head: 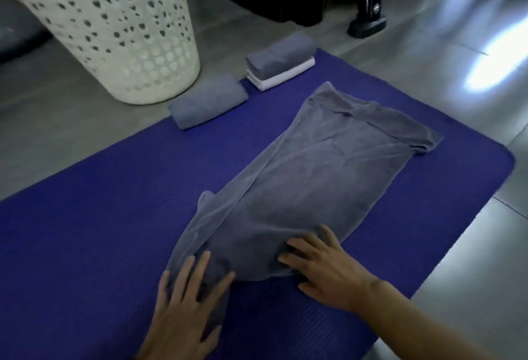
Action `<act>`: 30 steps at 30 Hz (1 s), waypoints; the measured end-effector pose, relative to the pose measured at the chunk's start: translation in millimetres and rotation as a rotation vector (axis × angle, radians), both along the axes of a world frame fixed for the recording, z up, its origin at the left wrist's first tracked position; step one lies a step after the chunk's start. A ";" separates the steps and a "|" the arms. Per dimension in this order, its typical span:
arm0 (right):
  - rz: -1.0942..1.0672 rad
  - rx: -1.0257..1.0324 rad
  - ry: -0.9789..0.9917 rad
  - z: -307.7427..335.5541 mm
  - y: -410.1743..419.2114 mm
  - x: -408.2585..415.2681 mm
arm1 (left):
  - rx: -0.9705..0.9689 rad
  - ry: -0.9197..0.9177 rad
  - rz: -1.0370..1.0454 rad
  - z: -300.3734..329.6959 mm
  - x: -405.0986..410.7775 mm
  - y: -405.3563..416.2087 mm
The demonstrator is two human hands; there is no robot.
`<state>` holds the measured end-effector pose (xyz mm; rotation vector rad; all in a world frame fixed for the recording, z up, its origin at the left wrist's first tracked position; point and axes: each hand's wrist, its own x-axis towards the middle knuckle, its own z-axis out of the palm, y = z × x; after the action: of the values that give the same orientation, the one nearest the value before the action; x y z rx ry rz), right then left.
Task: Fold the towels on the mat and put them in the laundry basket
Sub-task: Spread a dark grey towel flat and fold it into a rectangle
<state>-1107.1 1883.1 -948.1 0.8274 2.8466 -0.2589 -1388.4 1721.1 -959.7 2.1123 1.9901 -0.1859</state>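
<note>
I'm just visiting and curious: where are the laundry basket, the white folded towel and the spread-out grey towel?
laundry basket point(114, 45): head view, on its perforated side wall.
white folded towel point(281, 75): head view, on its front edge, under a grey one.
spread-out grey towel point(320, 171): head view, on its middle.

I see a deep blue mat point(114, 216) with a fine ribbed texture. The spread towel point(314, 173) on it is grey, as are the folded towel point(208, 102) at the mat's far edge and the one point(280, 53) stacked on a white towel point(281, 75). The laundry basket point(114, 30) is cream, patterned with round holes. The floor point(471, 245) is grey tile.
</note>
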 end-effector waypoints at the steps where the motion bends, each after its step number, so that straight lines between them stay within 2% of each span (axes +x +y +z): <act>1: 0.069 -0.013 -0.049 -1.1 -6.0 -10.7 | -0.024 -0.047 0.129 -0.1 -6.7 -18.2; 4: 0.099 0.003 -0.103 -7.3 -16.8 -40.3 | 0.093 -0.267 0.445 3.1 -24.6 -41.0; 7: 0.051 0.060 -0.130 5.4 -16.4 -63.0 | 0.030 -0.610 0.701 24.3 -44.4 -34.7; 9: -0.008 0.042 -0.120 25.1 -10.0 -72.3 | 0.071 -0.714 0.784 49.6 -64.1 -32.5; 13: -0.139 -0.225 -0.036 78.2 6.9 -62.2 | 0.149 -0.594 0.742 106.9 -121.0 -24.2; 16: -0.227 -0.205 -0.003 95.4 26.4 -50.2 | 0.384 -0.540 0.892 121.3 -164.2 -7.5; 19: -0.256 -0.130 -0.095 80.6 16.9 -58.2 | 0.552 -0.427 1.014 96.8 -164.4 -6.1; 22: -0.054 0.020 -0.137 56.6 -21.0 -74.3 | 0.443 -0.500 1.116 47.5 -115.5 -35.7; 25: 0.180 0.132 -0.103 25.4 -55.4 -91.6 | 0.257 -0.521 1.044 3.7 -68.5 -73.2; 27: 0.216 0.113 -0.128 11.3 -71.2 -107.8 | 0.262 -0.491 0.999 -14.0 -52.8 -85.1; 30: 0.150 0.069 -0.119 7.3 -76.8 -132.0 | 0.384 -0.518 0.978 -21.9 -40.2 -91.4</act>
<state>-1239.1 1806.3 -940.7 0.6144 2.8010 -0.0886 -1428.6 1629.6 -981.7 0.9254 2.5184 0.8568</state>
